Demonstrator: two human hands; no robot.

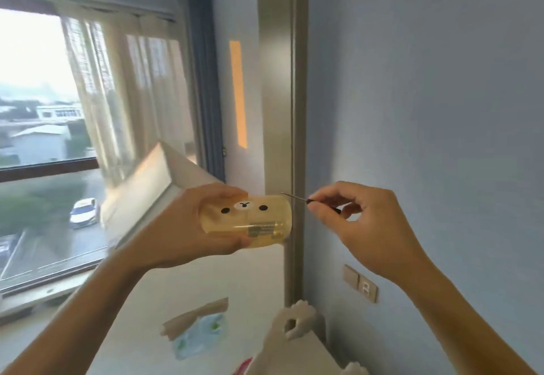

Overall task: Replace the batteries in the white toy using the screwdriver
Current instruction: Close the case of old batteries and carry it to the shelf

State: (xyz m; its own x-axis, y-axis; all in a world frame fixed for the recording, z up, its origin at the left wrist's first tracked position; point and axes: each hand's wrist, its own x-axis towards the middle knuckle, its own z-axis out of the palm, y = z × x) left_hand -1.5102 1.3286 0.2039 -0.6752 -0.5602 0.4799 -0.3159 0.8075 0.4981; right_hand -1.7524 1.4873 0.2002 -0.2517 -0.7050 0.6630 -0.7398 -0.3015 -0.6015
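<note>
My left hand (pixel 182 227) grips a translucent yellowish toy (pixel 250 220) with a bear face, held on its side at chest height. Its rounded end points right, and a metal part shows through its lower side. My right hand (pixel 362 221) pinches a small screwdriver (pixel 312 201) with a thin metal shaft and dark handle. The tip points left, just above and to the right of the toy's end, a short gap away from it.
Below lie a torn cardboard-and-plastic pack (pixel 197 330) on a white surface (pixel 141 315) and a white animal-shaped object (pixel 294 324). A window (pixel 44 139) with curtains fills the left. A blue wall with a switch plate (pixel 360 283) stands at the right.
</note>
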